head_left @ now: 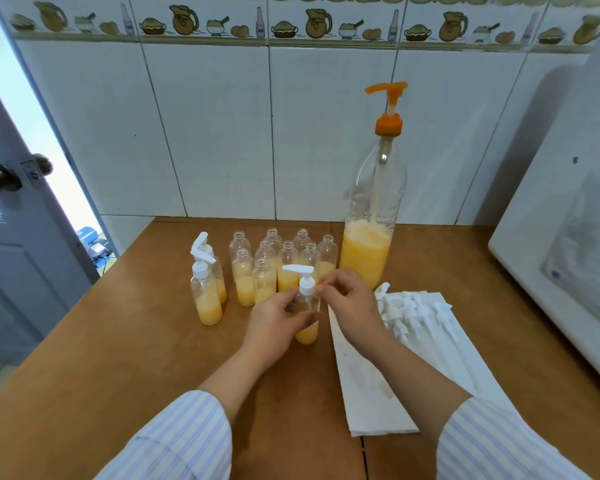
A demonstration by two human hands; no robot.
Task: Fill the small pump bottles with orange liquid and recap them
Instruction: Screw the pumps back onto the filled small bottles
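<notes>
My left hand (pixel 276 318) grips a small clear bottle (pixel 307 332) with orange liquid in its lower part, standing on the wooden table. My right hand (pixel 349 294) pinches the white pump cap (pixel 303 277) sitting on that bottle's neck. Behind stand several uncapped small bottles (pixel 279 263), each partly filled with orange liquid. Two capped bottles (pixel 207 289) stand to the left. A tall clear bottle (pixel 369 233) with an orange pump top holds orange liquid at the back right. Several loose white pump caps (pixel 416 311) lie on a white paper towel (pixel 371 393) to the right.
A white appliance (pixel 568 237) stands on the table's right side. A tiled wall (pixel 222 133) runs behind the table. At the left is a blue door with a knob (pixel 0 176). Bare wood shows in front of the capped bottles (pixel 118 358).
</notes>
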